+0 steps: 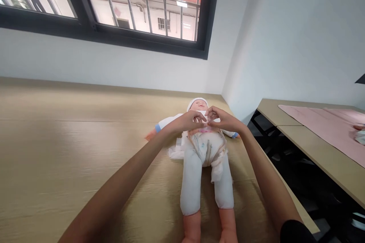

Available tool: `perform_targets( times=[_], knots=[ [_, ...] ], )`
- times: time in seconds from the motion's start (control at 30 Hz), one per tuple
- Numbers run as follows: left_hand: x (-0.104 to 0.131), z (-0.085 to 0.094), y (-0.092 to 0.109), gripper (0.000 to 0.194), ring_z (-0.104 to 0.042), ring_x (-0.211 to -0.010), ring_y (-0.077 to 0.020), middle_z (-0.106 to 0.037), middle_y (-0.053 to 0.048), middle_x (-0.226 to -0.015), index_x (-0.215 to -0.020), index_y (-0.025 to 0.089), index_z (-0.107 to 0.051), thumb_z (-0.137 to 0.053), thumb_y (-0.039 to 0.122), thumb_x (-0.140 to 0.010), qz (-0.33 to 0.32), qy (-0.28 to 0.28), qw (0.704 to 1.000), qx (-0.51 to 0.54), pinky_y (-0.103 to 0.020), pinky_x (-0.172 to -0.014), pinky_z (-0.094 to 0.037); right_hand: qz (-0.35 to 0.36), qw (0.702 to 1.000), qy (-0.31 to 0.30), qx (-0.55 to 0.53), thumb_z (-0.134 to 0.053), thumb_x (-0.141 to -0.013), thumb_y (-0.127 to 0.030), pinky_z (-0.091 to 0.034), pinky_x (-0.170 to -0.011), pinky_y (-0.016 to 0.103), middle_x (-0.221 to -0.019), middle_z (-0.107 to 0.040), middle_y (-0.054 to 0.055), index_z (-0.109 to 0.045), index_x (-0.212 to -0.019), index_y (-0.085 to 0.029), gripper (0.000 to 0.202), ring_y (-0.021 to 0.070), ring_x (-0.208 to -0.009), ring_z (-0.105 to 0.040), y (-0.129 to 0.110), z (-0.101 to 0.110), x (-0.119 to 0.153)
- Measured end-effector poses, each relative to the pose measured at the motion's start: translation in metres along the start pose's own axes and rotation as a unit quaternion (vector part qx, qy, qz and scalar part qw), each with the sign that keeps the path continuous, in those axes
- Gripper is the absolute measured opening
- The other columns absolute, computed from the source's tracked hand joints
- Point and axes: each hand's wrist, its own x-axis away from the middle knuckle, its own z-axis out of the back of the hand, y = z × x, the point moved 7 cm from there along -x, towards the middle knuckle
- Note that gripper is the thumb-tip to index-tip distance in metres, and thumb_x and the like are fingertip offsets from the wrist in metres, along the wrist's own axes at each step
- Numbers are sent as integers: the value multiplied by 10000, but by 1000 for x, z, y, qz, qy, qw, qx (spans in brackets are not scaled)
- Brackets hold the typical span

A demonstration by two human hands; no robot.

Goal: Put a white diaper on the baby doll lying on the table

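Note:
A baby doll [191,182] in a white outfit and white cap lies on its back on the wooden table, its feet toward me. Around its hips is a white diaper [209,148] with small printed marks and a pink strip at the front waist; loose white flaps hang at both sides. My left hand [191,120] and my right hand [224,120] meet over the doll's belly. Both are closed, thumbs and fingers curled together at the diaper's front top edge. The fingertips partly hide what they pinch.
The wooden tabletop [71,152] spreads to the left, up to the wall under a barred window [142,3]. Across a dark gap on the right stands another table [293,117] with a pink mat [327,129]. Part of an object shows at the far right edge.

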Motion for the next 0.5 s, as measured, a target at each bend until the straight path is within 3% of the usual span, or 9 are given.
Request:
perform_targets(
  times=[0.1, 0.2, 0.33, 0.5],
  knots=[
    [-5, -5, 3, 309, -591, -774, -170, -674, -21, -842, -790, 197, -688, -600, 489, -742, -26, 45, 999, 7, -255, -686, -435, 8, 999, 6, -49, -670, -776, -269, -480, -742, 287, -863, -531, -6, -510, -1038, -213, 312, 142, -816, -543, 1, 3, 0],
    [-8, -8, 0, 291, -588, -726, -153, -674, -22, -814, -743, 180, -676, -598, 460, -743, -31, 85, 995, 30, -241, -626, -424, -2, 996, 8, -84, -711, -745, -278, -502, -755, 294, -930, -532, 4, -514, -1116, -234, 423, 143, -840, -559, 6, 7, 2],
    [-10, -9, -7, 260, -573, -597, -124, -661, -15, -734, -775, 179, -666, -596, 427, -743, -16, 96, 994, 55, -216, -514, -398, -20, 994, -22, -101, -684, -778, -288, -514, -801, 316, -1083, -558, 41, -479, -1283, -280, 546, 161, -928, -591, 12, 11, 7],
    [-8, -11, -13, 181, -438, -351, -71, -567, 37, -553, -764, 180, -622, -592, 357, -742, 20, 85, 992, 96, -207, -382, -321, -39, 997, -44, -47, -635, -826, -337, -495, -769, 323, -923, -633, 47, -469, -1341, -215, 555, 164, -835, -594, 19, 16, 10]
  ],
)
